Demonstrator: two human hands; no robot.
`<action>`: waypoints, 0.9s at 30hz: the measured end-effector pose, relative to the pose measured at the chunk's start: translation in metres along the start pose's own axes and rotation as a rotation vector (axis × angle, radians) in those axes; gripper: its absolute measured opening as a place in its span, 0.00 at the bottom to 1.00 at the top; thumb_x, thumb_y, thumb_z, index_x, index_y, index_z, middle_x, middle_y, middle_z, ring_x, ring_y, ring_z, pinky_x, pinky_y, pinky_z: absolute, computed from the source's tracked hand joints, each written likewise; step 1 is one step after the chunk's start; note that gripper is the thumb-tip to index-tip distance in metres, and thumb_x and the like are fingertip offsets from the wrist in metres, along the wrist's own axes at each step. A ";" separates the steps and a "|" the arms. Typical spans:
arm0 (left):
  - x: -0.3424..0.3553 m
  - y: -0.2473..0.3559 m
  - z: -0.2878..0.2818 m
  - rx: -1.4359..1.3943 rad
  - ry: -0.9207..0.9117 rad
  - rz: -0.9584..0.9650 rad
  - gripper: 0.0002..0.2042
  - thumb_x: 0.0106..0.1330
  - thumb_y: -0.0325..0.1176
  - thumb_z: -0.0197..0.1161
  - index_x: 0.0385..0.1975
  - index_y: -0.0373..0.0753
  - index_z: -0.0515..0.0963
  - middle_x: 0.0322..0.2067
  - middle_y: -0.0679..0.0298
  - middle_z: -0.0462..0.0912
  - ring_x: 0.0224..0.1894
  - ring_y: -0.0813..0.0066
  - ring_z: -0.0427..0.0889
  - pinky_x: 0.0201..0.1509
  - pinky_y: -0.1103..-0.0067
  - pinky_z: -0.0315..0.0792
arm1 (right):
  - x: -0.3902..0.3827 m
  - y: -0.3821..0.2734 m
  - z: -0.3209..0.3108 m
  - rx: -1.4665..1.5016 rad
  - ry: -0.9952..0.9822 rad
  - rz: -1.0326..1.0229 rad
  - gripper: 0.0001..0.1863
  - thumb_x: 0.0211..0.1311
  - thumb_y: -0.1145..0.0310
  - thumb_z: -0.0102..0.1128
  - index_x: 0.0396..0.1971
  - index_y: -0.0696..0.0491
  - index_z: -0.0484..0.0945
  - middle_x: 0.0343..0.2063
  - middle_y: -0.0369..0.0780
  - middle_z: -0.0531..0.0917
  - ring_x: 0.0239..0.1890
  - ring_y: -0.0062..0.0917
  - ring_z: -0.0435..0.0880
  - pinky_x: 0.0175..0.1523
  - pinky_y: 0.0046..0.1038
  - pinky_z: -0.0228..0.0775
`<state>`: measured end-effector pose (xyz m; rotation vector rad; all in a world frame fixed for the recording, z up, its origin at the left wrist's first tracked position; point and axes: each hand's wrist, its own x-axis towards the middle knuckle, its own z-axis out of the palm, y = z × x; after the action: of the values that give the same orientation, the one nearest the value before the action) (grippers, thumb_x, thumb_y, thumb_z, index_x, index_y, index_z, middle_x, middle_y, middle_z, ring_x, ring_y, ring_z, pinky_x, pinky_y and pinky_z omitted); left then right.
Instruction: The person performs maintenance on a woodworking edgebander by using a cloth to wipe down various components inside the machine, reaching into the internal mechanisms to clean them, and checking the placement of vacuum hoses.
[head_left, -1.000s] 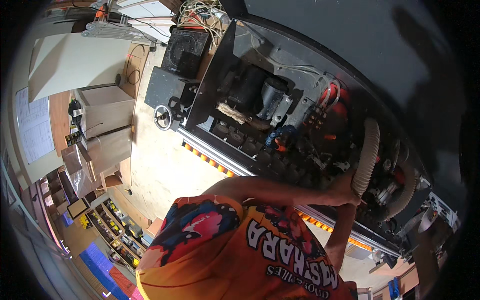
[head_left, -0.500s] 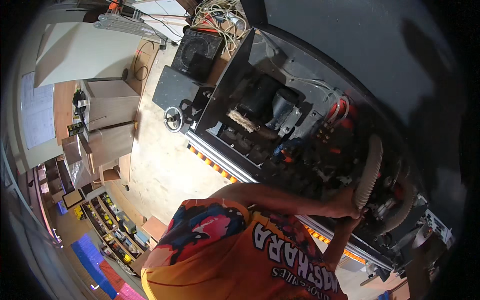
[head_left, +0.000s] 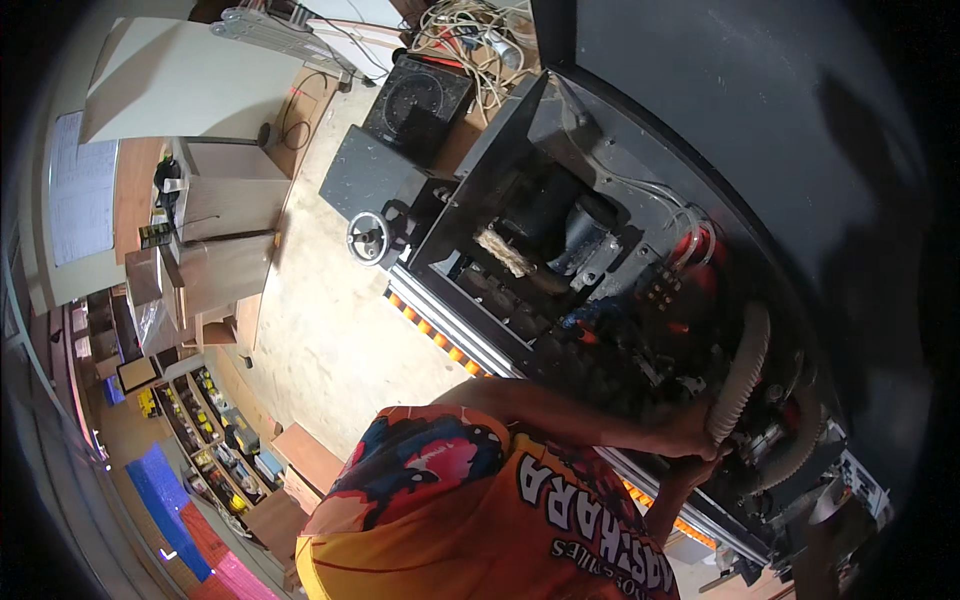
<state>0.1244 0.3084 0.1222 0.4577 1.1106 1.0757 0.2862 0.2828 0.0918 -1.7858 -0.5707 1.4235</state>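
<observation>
A pale ribbed flexible hose (head_left: 744, 375) curves down inside an open machine housing. My left hand (head_left: 690, 432) is closed at its lower end, partly behind the hose. Just below, my right hand (head_left: 688, 472) meets the left one, its fingers closed near the hose end. What those fingers grip is hidden in shadow. Close by on the right, a second ribbed hose (head_left: 798, 455) bends among dark machine parts. Farther left in the housing are a dark cylindrical motor (head_left: 585, 235) and a frayed, cream-coloured roll (head_left: 505, 252).
The raised dark cover (head_left: 680, 80) stands along the far side. A metal rail (head_left: 460, 322) with orange pieces edges the machine's near side. A handwheel (head_left: 368, 238) juts out on the left, with tangled cables (head_left: 475, 50) behind. Cabinets (head_left: 235, 190) stand farther left.
The view has shifted a little, so the machine sits slightly lower and to the right. Both hands stay together at the hose's lower end.
</observation>
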 end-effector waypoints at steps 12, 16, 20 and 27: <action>-0.003 0.040 -0.015 0.033 -0.043 -0.074 0.56 0.36 0.25 0.79 0.73 0.36 0.56 0.54 0.50 0.80 0.58 0.55 0.80 0.63 0.66 0.74 | 0.041 0.025 -0.028 0.075 -0.128 0.101 0.32 0.78 0.46 0.46 0.69 0.55 0.65 0.62 0.45 0.75 0.63 0.38 0.76 0.67 0.42 0.69; -0.008 0.042 -0.013 0.010 -0.018 -0.007 0.56 0.36 0.24 0.79 0.73 0.37 0.56 0.56 0.51 0.78 0.59 0.56 0.78 0.66 0.65 0.72 | 0.031 0.025 -0.026 -0.204 -0.075 -0.051 0.29 0.78 0.50 0.50 0.67 0.56 0.66 0.61 0.45 0.76 0.61 0.36 0.77 0.65 0.40 0.71; -0.007 0.026 -0.007 0.019 0.027 -0.010 0.54 0.38 0.26 0.78 0.73 0.37 0.56 0.57 0.51 0.78 0.60 0.55 0.77 0.67 0.65 0.70 | 0.015 0.011 -0.020 -0.918 -0.019 -0.288 0.26 0.77 0.54 0.53 0.65 0.57 0.67 0.59 0.45 0.77 0.59 0.35 0.79 0.63 0.38 0.73; -0.010 0.042 -0.012 0.120 0.010 -0.006 0.56 0.40 0.36 0.79 0.74 0.36 0.55 0.52 0.46 0.82 0.57 0.50 0.82 0.63 0.65 0.75 | 0.045 0.034 -0.063 -0.332 -0.173 -0.161 0.27 0.75 0.60 0.56 0.67 0.57 0.65 0.62 0.47 0.75 0.59 0.36 0.79 0.63 0.37 0.75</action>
<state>0.0935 0.3167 0.1538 0.5435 1.1892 1.0108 0.3547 0.2775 0.0433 -1.8277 -1.0705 1.4420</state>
